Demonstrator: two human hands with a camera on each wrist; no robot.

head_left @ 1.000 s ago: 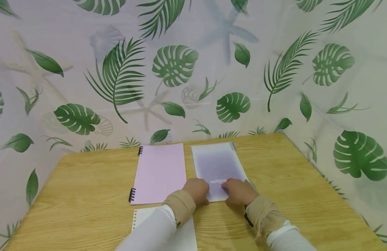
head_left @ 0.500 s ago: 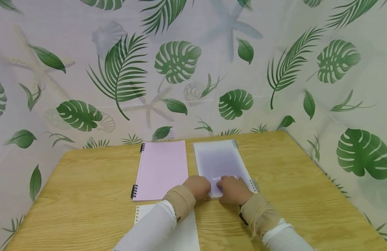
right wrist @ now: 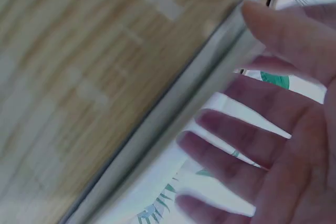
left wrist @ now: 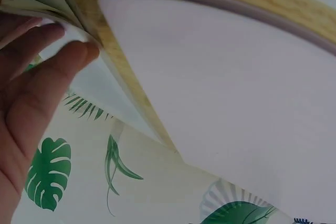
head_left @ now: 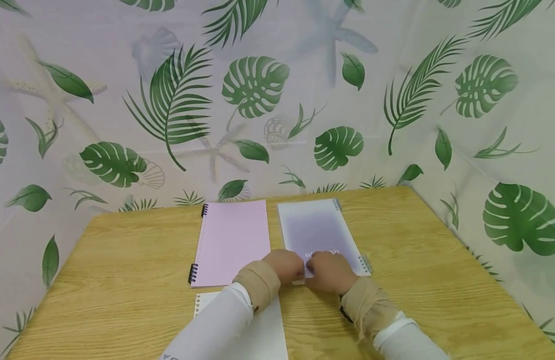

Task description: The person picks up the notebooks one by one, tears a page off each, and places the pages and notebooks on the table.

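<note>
A purple and white spiral notebook [head_left: 318, 227] with pale lettering lies on the table, its rings along the right side. My left hand [head_left: 284, 266] grips its near left corner; in the left wrist view the thumb and fingers [left wrist: 86, 51] are at a raised, bent edge with pages showing beneath. Close beside it, my right hand [head_left: 332, 272] pinches the near edge, thumb and index finger at the stacked layers in the right wrist view while the other fingers [right wrist: 226, 161] spread loosely. A strip of white page edge shows between the hands.
Left of it lies a pink ring-bound notebook [head_left: 234, 240] with black rings. A white sheet with punched holes [head_left: 263, 330] lies nearer, partly under the left sleeve. The wooden table [head_left: 124, 280] meets a leaf-patterned backdrop [head_left: 277, 100] at its far and right sides.
My right hand has slid left along the notebook's near edge, closing in on the left hand and covering more lettering. The left hand stays at the corner. The head view has shifted slightly.
</note>
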